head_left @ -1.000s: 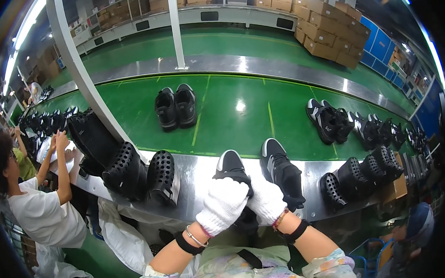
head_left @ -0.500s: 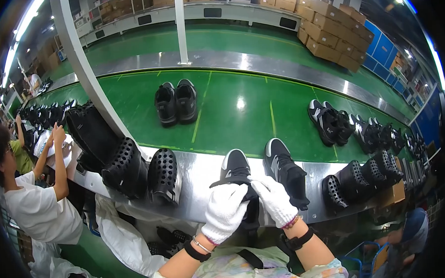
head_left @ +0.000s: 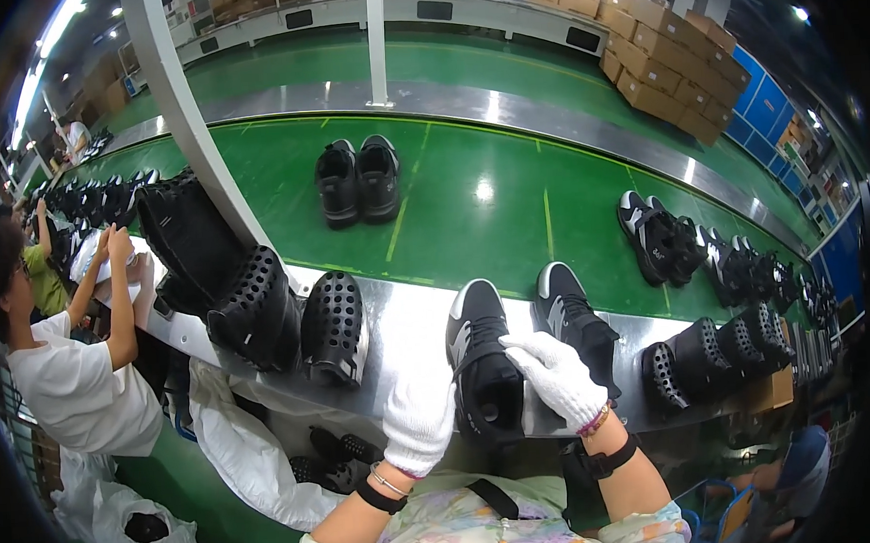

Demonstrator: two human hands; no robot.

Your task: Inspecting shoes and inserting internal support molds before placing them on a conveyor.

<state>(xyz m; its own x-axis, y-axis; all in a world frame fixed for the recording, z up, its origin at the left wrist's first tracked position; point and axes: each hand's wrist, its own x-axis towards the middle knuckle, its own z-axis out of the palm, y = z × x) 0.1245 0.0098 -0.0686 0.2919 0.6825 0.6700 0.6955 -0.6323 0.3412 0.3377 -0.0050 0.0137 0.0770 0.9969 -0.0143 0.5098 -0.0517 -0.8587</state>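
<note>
A black sneaker with a silver-white toe stands on the metal ledge in front of me, toe pointing away. Its collar now shows an open foot hole. My left hand, in a white knit glove, grips its left side, fingers partly hidden by the glove's back. From the right, my gloved right hand pinches with thumb and fingertips at a black strap across the laces. A matching sneaker stands just to the right, partly behind my right hand.
Black perforated shoe forms stand left on the metal ledge, and more perforated forms right. A pair of sneakers sits on the green conveyor; further pairs line its right. A white post rises left. A co-worker sits left.
My hands have moved apart from the shoe's opening. The left has slid down to its left side, the right has shifted right, and the collar has come into view. My view has shifted slightly.
</note>
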